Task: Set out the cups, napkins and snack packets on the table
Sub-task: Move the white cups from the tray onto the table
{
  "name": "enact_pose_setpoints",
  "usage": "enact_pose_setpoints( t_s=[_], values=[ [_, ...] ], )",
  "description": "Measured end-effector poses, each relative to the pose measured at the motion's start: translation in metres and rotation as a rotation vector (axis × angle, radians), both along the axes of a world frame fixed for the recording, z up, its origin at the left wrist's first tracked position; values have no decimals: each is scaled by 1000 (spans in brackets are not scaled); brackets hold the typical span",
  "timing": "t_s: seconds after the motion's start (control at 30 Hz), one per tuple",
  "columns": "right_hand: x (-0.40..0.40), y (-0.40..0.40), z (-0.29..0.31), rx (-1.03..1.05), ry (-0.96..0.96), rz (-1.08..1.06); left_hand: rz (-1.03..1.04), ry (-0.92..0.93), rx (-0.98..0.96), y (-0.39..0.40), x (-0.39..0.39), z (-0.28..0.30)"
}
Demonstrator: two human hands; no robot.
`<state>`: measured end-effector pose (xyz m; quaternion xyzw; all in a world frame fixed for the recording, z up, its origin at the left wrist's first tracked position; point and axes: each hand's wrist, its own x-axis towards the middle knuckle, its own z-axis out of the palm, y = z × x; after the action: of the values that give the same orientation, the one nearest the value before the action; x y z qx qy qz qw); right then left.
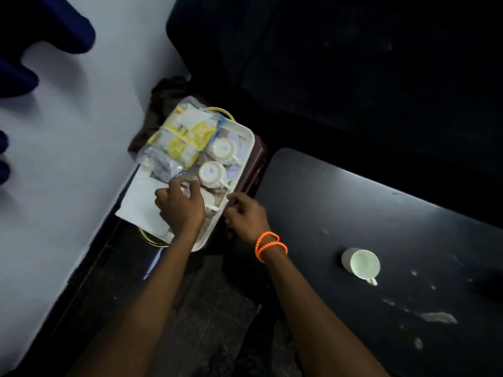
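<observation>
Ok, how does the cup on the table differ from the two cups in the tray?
The cup on the table stands alone, mouth up; the two cups in the tray sit side by side, bottoms up, beside snack packets. All are white with handles.

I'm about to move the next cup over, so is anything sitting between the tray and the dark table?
Nothing visible: the tray sits beside the dark table, whose near part is bare. One cup stands further along.

White cup point(362, 263) upright on table point(353, 202)
</observation>
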<state>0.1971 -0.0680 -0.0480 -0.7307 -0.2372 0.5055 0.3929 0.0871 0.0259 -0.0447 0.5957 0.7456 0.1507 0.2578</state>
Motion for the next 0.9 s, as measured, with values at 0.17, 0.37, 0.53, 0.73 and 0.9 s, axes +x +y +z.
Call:
enact_pose_setpoints(
  t_s=[0.17, 0.37, 0.53, 0.73, 0.9],
  values=[
    [-31, 35, -16, -61, 67, -79, 107, -258, -453, 35, -24, -2],
    [-42, 27, -14, -105, 184, -295, 312, -617, -556, 30, -55, -4],
    [-34, 1, -5, 17, 644, -340, 184, -1035, -615, -3, -75, -1],
    [5, -69, -14, 208, 589, -314, -197, -1040, -771, -34, -54, -8],
    [33, -140, -37, 117, 268, -506, -497, -819, -788, -82, 9, -31]
  ],
)
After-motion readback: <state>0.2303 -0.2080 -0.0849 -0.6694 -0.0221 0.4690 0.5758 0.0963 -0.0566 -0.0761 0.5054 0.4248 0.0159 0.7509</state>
